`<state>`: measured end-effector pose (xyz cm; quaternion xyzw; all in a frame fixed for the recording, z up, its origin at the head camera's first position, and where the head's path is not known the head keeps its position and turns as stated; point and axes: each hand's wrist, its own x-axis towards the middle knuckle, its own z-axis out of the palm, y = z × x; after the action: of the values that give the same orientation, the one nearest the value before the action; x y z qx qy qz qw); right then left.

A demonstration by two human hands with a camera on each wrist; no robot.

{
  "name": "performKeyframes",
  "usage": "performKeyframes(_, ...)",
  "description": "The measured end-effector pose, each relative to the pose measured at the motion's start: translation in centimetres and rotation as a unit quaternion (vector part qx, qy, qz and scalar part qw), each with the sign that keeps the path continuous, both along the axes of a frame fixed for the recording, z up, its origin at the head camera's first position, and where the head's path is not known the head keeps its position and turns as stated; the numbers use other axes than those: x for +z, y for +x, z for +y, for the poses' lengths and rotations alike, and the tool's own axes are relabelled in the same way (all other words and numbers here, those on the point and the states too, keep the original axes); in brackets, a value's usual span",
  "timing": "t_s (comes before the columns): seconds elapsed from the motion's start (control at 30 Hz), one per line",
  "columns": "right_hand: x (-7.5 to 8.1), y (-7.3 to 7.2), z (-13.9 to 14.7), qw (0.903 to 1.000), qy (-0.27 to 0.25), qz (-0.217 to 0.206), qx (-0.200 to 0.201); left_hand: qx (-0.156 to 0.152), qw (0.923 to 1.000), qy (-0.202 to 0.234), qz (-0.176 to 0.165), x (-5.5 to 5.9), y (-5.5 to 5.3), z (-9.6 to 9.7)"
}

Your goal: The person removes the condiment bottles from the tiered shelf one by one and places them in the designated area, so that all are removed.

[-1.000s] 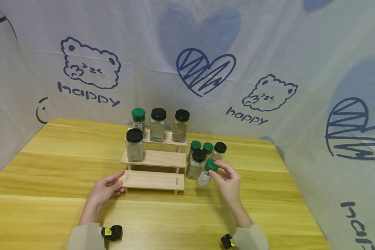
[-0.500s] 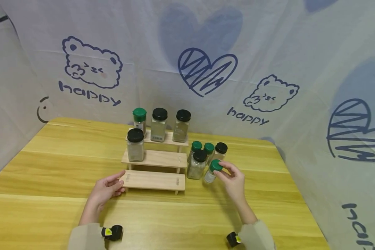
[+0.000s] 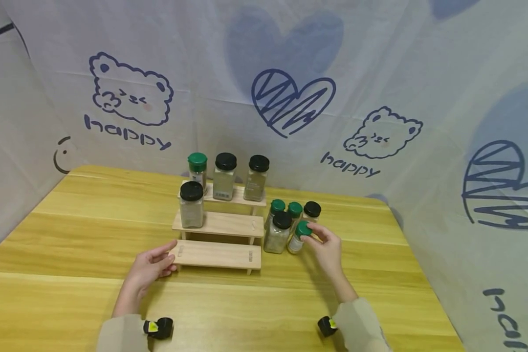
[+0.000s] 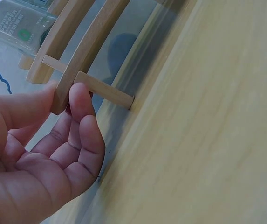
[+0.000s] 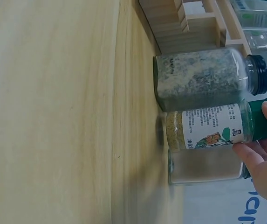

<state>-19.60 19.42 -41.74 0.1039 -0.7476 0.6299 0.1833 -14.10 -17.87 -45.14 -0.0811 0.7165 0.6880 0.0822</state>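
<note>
My left hand (image 3: 147,269) pinches the left end of the lowest step of a three-step wooden rack (image 3: 217,254); the left wrist view shows thumb and finger on the step's end. My right hand (image 3: 327,247) holds a small spice jar (image 5: 210,126) by its green lid (image 5: 262,120). This jar has a white label and yellowish contents. It is roughly upright, beside a larger black-lidded spice jar (image 3: 277,237). Whether its base touches the table I cannot tell.
Two green-lidded jars (image 3: 295,210) and a black-lidded jar (image 3: 311,210) stand behind, right of the rack. On the top step are a green-lidded jar (image 3: 197,168) and two black-lidded jars (image 3: 224,181); another black-lidded jar (image 3: 191,208) is on the middle step. A printed cloth (image 3: 229,122) hangs behind.
The green-lidded jar in my right hand has moved right, then slightly back toward the other jars. My left hand stays on the rack's lowest step.
</note>
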Motion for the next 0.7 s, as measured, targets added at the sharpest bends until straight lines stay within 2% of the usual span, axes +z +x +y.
performKeyframes(0.13, -1.1, -1.0, 0.3, 0.9999, 0.002, -0.016, -0.006, 0.0, 1.0, -0.001, -0.002, -0.1, 0.1, 0.0)
performKeyframes(0.27, -1.6, -1.5, 0.2, 0.9997, 0.0, -0.025, -0.005, 0.0, 1.0, 0.0, -0.004, -0.2, 0.1, 0.0)
performKeyframes(0.53, -1.5, -1.9, 0.0, 0.999, -0.004, -0.045, -0.007, 0.005, 1.0, 0.003, -0.007, -0.1, 0.1, 0.0)
performKeyframes(0.7, -1.4, -2.0, -0.1, 0.9991, -0.005, -0.043, -0.001, 0.01, 0.9999, 0.003, -0.009, -0.1, 0.0, 0.0)
